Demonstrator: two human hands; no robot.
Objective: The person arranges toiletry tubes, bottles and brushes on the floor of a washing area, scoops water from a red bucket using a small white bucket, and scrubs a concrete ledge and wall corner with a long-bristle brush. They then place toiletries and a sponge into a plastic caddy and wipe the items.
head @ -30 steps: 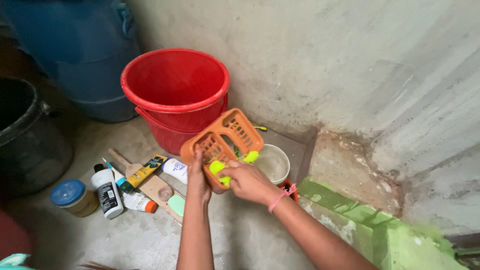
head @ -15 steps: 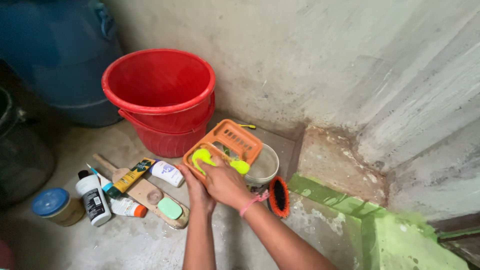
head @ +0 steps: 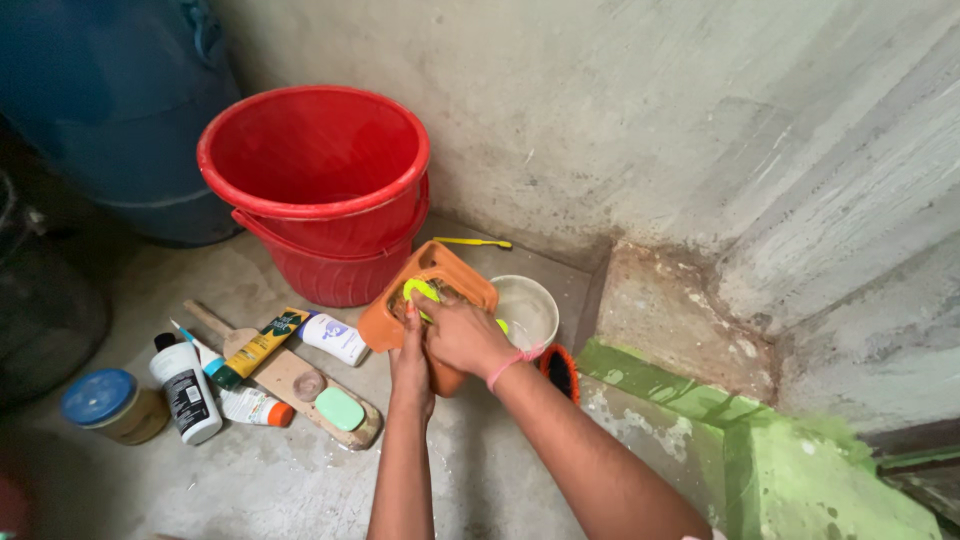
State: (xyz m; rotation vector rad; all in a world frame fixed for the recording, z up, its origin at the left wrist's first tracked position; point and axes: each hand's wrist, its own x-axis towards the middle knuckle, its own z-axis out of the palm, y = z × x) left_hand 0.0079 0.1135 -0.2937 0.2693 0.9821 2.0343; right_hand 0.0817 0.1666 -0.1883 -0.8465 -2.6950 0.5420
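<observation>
Both hands' fingers grip orange basket (head: 425, 300) w/ yellow-green scrubber (head: 420, 291) inside.

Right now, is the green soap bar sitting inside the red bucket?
No, the green soap bar lies on the wooden board on the floor, in front of the red bucket and apart from it.

Basket turned, scrubber moved up.
Orange basket (head: 432, 300): slotted face was up a second ago, now tipped on edge with its solid side toward the camera. Right hand (head: 462, 335) has shifted the yellow-green scrubber (head: 420, 291) from the lower edge to the upper part. Left hand (head: 411, 365) has slid under the basket's near end.
</observation>
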